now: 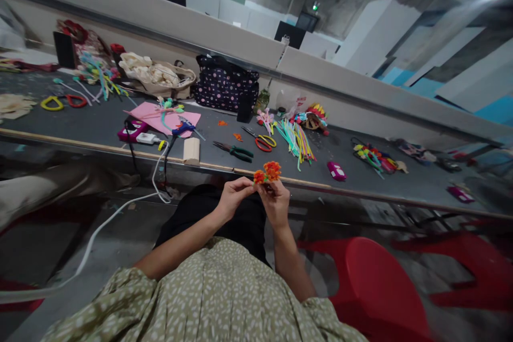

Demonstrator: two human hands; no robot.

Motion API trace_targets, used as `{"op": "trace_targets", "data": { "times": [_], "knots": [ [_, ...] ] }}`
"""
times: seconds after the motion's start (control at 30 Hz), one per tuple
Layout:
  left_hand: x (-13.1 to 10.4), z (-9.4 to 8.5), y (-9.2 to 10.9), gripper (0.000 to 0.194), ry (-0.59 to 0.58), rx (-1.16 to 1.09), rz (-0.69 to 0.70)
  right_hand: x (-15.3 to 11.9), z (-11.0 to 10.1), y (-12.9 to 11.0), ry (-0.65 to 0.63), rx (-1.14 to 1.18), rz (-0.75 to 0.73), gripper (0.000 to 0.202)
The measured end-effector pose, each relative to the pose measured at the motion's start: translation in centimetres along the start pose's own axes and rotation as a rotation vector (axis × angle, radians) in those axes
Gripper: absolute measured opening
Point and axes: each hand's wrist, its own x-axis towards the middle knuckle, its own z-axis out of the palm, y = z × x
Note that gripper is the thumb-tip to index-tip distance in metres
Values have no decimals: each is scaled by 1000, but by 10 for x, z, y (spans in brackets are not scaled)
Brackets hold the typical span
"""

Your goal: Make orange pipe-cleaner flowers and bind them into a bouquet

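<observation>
Two orange fuzzy flowers, which look made of pipe cleaner, are held just over the desk's front edge. My right hand is closed around their lower part. From the left, my left hand pinches near the base of the smaller bloom, where a bit of green shows. Its fingertips hide what exactly they grip. On the desk beyond lie green-handled pliers, scissors with red and yellow handles, and small orange pieces.
A wooden block sits at the desk edge, near a blue glue gun on pink paper. Pipe cleaners lie to the right, before a pink box. A white cable hangs at left; a red stool stands at right.
</observation>
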Motion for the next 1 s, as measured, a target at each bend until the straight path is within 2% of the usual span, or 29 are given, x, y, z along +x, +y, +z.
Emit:
{"op": "trace_targets", "data": {
  "times": [0.17, 0.33, 0.73, 1.0],
  "knots": [
    [0, -1, 4, 19, -47, 115, 59, 0, 1, 0, 47, -14, 19, 18],
    [3, -2, 9, 18, -49, 222, 126, 0, 2, -1, 37, -12, 9, 22],
    [2, -1, 11, 18, -27, 187, 97, 1, 2, -6, -4, 7, -43, 12],
    [2, 0, 15, 22, -36, 183, 55, 1, 4, -4, 1, 45, 25, 14]
  ]
}}
